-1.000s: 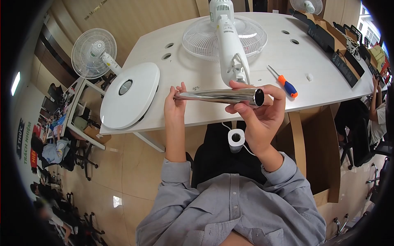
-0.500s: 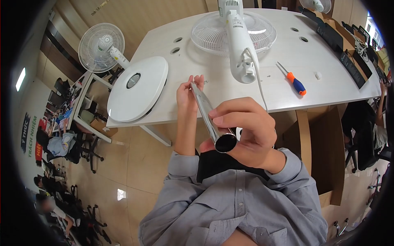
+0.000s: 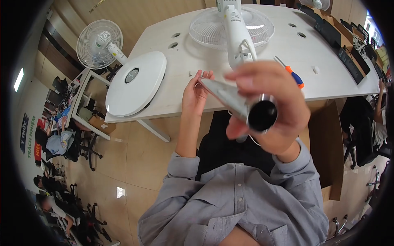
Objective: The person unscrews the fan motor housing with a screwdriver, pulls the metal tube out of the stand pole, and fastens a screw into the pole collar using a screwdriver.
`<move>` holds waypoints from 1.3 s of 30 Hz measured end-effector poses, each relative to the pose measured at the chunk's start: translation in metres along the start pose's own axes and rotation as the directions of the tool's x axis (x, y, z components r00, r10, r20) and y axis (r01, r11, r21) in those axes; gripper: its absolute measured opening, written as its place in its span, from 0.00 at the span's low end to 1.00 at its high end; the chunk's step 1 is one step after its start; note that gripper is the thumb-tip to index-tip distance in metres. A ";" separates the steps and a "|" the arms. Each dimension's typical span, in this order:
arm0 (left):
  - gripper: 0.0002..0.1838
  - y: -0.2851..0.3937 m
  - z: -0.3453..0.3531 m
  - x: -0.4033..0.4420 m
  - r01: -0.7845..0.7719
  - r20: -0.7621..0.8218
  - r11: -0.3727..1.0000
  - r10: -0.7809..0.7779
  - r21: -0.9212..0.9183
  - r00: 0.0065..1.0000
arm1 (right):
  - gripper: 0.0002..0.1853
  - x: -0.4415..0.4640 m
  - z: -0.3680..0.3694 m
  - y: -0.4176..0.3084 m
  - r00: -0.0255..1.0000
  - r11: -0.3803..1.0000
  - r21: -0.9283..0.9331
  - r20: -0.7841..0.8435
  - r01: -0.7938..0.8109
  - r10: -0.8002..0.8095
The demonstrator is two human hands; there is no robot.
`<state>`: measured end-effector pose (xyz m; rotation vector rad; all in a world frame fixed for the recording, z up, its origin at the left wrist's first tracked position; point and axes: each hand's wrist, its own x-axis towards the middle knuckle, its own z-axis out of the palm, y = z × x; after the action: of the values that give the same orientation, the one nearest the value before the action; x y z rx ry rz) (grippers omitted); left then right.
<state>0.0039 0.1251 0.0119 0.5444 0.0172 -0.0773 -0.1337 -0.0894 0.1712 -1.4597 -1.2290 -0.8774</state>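
Observation:
A metal tube [image 3: 225, 95], pale and shiny with a dark open near end, slants up toward my face between my two hands. My left hand [image 3: 194, 95] has its fingers closed around the far end. Around the near end, my right hand [image 3: 283, 102] is wrapped, blurred by motion. Beyond the tube, a white fan head [image 3: 236, 35] lies on its grille on the table, its neck partly hidden by my right hand. To the left lies a round white fan base [image 3: 141, 92] with a dark round centre. An orange and blue screwdriver [image 3: 294, 77] rests right of my right hand.
The white table [image 3: 172, 65] has several cable holes. A small white piece [image 3: 315, 69] lies beyond the screwdriver. An open cardboard box [image 3: 326, 143] stands below the table's right edge. Another assembled-looking fan [image 3: 99, 44] stands at the left. Black packaging [image 3: 353, 65] lines the right side.
My right hand has raised the near end of the tube, bringing it closer to the camera and to the right. My left hand has shifted slightly right, still on the far end.

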 end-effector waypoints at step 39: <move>0.14 -0.027 0.021 -0.115 -0.434 0.601 0.522 -0.199 0.734 0.774 | 0.16 0.086 -0.025 -0.021 0.980 0.999 0.004 -0.195 0.044 -0.043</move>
<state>-0.1126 0.0988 0.0206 1.5208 -0.7866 -0.1206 -0.1331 -0.0922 0.2628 -1.3104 -1.1197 -1.0186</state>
